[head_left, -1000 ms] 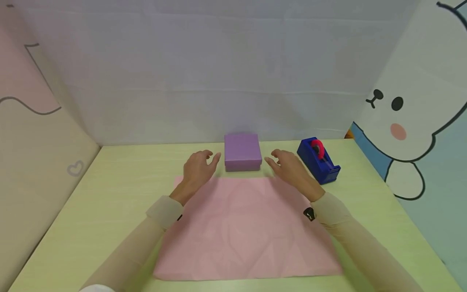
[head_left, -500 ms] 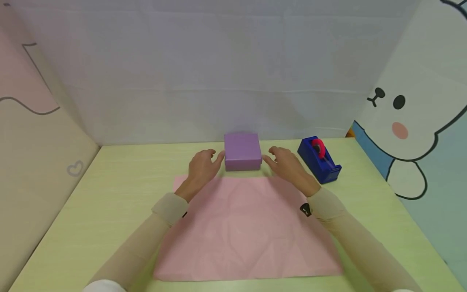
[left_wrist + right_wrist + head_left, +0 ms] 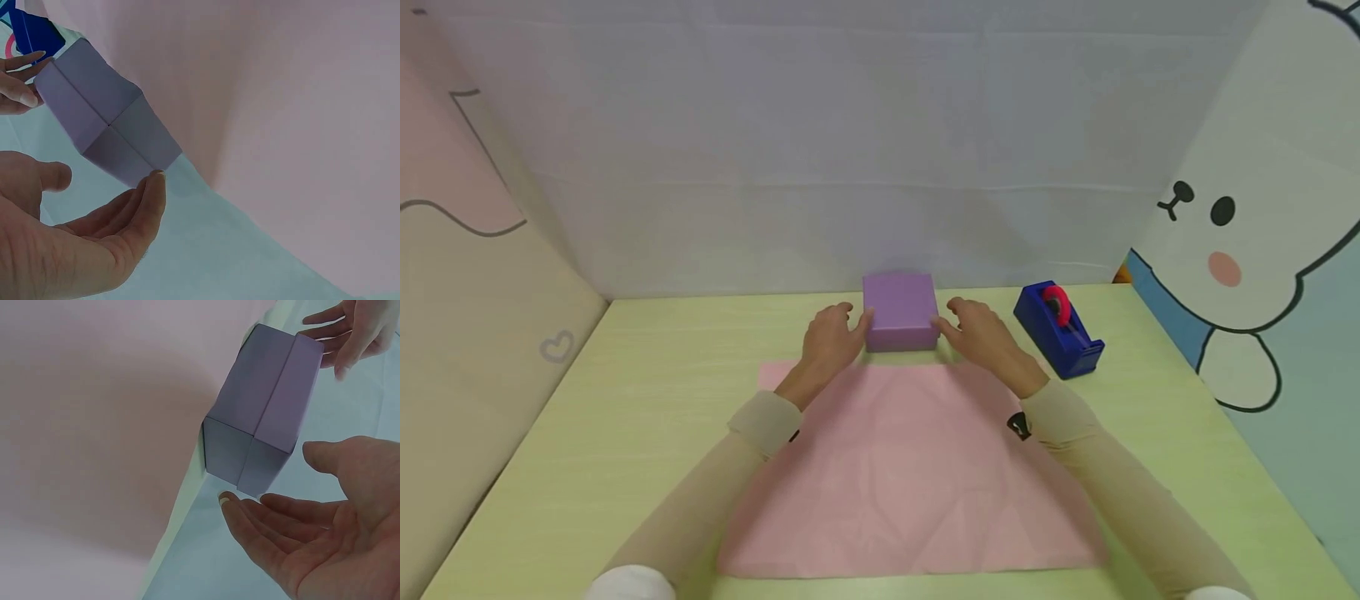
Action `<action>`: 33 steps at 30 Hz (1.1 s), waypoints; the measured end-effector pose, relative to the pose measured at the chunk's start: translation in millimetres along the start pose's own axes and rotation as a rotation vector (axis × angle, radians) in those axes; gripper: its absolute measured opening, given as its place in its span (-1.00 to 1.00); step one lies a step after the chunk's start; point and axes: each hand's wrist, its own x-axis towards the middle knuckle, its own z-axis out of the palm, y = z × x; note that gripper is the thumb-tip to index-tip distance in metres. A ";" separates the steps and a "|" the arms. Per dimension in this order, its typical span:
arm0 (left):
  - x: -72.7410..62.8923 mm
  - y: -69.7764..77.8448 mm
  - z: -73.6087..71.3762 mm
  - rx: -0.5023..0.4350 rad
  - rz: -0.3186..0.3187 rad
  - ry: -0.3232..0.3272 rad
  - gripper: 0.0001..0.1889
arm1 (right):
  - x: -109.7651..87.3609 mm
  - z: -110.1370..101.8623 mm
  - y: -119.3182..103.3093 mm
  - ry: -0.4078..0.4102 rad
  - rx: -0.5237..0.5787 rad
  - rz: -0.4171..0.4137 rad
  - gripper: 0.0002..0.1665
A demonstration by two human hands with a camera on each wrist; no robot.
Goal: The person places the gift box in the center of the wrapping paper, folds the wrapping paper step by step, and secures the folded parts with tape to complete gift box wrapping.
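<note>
A purple lidded box (image 3: 900, 310) stands at the back of the table, behind a sheet of pink paper (image 3: 910, 467). My left hand (image 3: 833, 340) is at the box's left side, thumb up by its front corner. In the left wrist view its fingertips (image 3: 157, 178) reach the box's edge; whether they touch cannot be told. On the other side is my right hand (image 3: 985, 337), thumb by the front right corner. The right wrist view has its fingertips (image 3: 226, 499) just off the box's side. Both hands have loosely bent fingers and do not grip the box.
To the right of the right hand stands a blue tape dispenser (image 3: 1060, 333) with a red tape core. A pale wall (image 3: 790, 150) rises right behind the box. Printed panels border the pale wooden table (image 3: 647, 400) at left and right.
Both hands have moved inward, from a gap on each side to right beside the box. The box, paper and tape dispenser stay in place.
</note>
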 end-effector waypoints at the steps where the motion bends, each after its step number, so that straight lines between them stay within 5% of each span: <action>1: 0.3 0.7 0.5 -0.002 -0.002 -0.002 -0.36 | 0.5 0.6 -0.3 -0.002 0.001 0.004 -0.45; 16: 6.5 3.1 14.6 -0.015 0.036 -0.036 -0.31 | 6.8 7.4 -5.0 -0.030 0.001 0.020 -0.29; 33: 8.1 8.4 22.4 -0.012 0.087 -0.065 -0.35 | 10.7 13.4 -6.7 -0.076 0.119 -0.048 -0.31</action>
